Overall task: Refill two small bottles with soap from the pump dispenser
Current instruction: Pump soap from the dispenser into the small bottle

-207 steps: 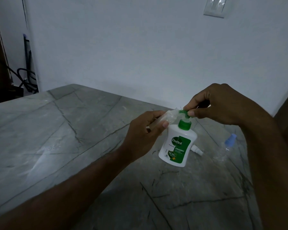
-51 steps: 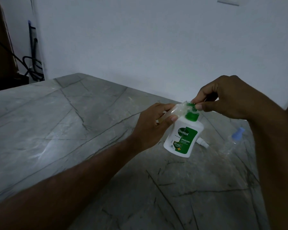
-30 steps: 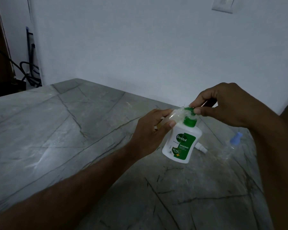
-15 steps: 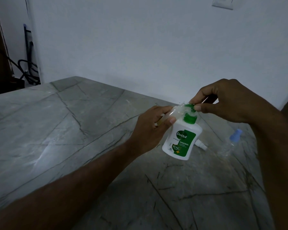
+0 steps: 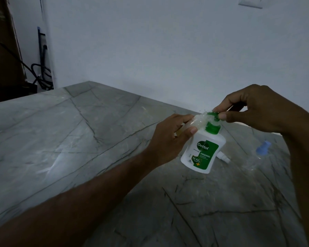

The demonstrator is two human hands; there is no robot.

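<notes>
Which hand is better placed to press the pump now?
The right hand: its fingertips already rest on the green pump head. The left hand holds the small bottle at the spout.

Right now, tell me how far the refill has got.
Done: the small bottle is uncapped; what looks like its cap lies behind the dispenser. In hand: left hand holds that bottle at the nozzle while right hand pinches the pump head. Left: the blue-capped bottle, lying untouched.
</notes>
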